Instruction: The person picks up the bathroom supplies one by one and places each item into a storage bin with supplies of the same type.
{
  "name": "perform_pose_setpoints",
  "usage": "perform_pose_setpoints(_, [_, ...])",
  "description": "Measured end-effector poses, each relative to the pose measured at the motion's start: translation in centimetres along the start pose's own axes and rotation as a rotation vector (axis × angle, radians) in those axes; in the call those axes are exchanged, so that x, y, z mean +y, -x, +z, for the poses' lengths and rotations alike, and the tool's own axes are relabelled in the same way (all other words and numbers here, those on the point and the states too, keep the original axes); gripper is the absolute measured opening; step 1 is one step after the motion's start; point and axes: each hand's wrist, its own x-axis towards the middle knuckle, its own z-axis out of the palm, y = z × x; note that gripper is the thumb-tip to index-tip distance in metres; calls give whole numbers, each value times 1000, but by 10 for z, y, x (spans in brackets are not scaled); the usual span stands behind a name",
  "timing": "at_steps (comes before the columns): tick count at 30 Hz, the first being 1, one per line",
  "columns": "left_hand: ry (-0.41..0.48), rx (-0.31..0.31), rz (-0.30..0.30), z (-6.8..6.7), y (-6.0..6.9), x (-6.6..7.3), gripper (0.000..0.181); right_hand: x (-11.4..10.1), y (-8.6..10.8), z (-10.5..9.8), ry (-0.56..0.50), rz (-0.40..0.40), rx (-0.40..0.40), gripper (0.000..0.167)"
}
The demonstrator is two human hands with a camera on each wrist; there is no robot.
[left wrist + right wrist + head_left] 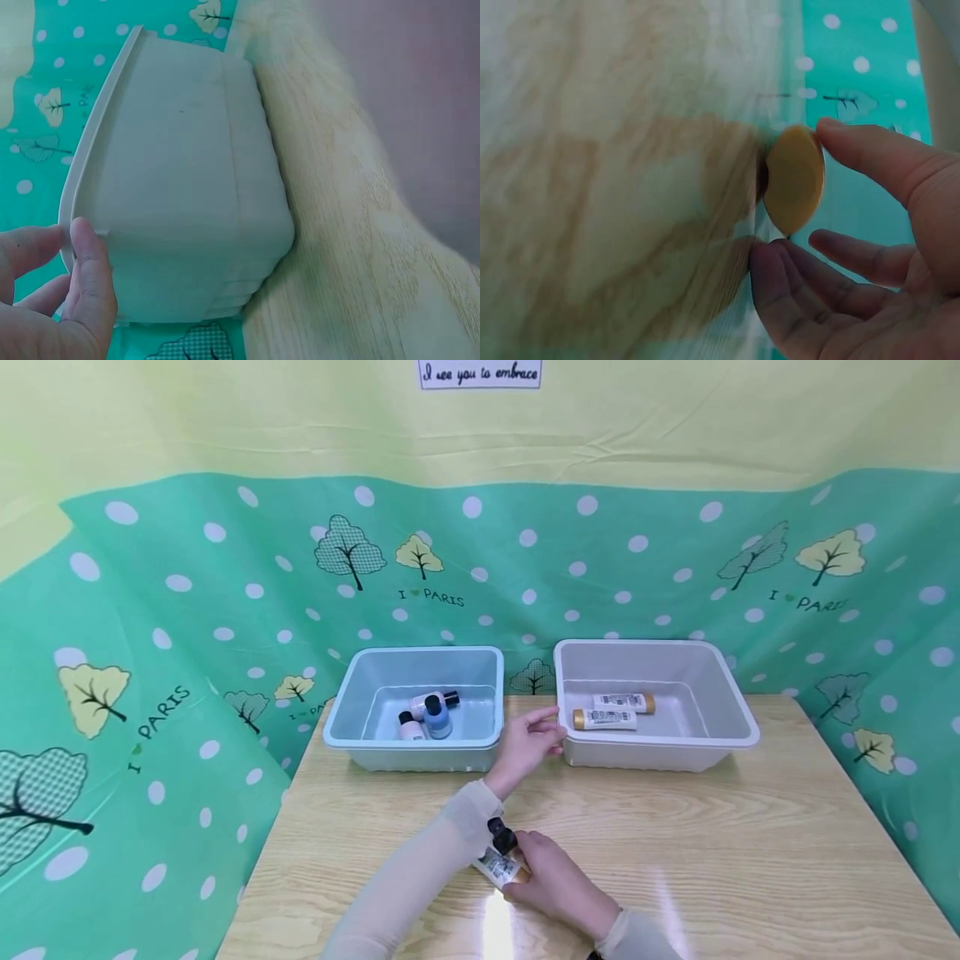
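Note:
My left hand (525, 743) pinches the left rim of the grey plastic bin (660, 753), thumb outside and fingertips (37, 244) at the lip. Two white tubes with gold caps lie in that bin, a front tube (609, 719) and a back tube (621, 702). Low over the wooden table, my right hand (555, 877) grips another white tube (495, 865) at its gold cap (795, 180). Part of this tube is hidden behind the left sleeve. The right wrist view shows the cap between thumb and fingers.
A light-blue bin (420, 758) stands left of the grey one, holding a blue bottle (437, 720) and two pinkish black-capped bottles. Both bins stand at the back of the wooden table (750, 843), before a green dotted cloth (585, 568). My left forearm (420, 868) crosses the table's middle.

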Motion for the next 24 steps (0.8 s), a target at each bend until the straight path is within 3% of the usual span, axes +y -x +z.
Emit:
perform_pose_setpoints(4, [1,1,2,0,0,0,42,-6,1,3,123,-24,0,61])
perform_pose_setpoints(8, [1,6,1,0,1,1,42,-6,1,3,132,-18,-1,55])
perform_pose_setpoints(14, [7,3,6,-1,2,1,42,5,-2,-1,-99,-15,-42,36])
perform_pose_setpoints(17, [5,4,7,-1,2,2,41,12,-4,-4,-191,2,-64,38])
perform_pose_setpoints(24, [-10,3,14,0,2,2,40,26,-2,-17,-288,91,-85,47])
